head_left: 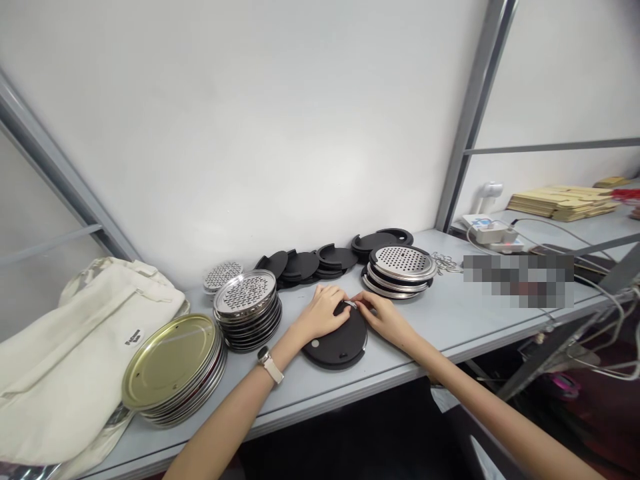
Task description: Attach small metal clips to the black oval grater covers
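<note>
Worktop [450,312], grey, bare surface to the right of the right hand [386,320], front edge just below the disc. Disc [336,343], black, lying flat, its far part under the fingers of the left hand [323,312]. Right fingers pinched narrow on a small metal piece [351,304] at the disc's far rim; left fingers bent close together, grip uncertain.

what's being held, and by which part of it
Left hand holds the black disc by its far edge; right hand is at a small silvery piece there, grip unclear.
</note>
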The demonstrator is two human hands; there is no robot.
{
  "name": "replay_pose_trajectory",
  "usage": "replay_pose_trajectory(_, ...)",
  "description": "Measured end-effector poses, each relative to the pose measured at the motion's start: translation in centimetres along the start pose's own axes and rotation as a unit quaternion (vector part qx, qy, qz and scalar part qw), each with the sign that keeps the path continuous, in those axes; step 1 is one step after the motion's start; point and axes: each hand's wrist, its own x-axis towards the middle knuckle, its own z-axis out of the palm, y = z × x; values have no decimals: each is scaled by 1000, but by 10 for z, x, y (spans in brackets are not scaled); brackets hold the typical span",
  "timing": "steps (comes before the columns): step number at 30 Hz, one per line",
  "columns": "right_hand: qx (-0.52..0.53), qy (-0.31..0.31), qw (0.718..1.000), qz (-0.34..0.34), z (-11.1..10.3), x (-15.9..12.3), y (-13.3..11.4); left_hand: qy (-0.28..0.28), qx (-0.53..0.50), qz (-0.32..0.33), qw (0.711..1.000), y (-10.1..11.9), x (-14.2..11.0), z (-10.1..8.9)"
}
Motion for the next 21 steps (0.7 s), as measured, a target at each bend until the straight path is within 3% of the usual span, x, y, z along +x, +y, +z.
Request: replay_pose_trajectory(21,7,-5,1000,10,-2,0,-7,-9,-6,-4,1000,1,1,-1)
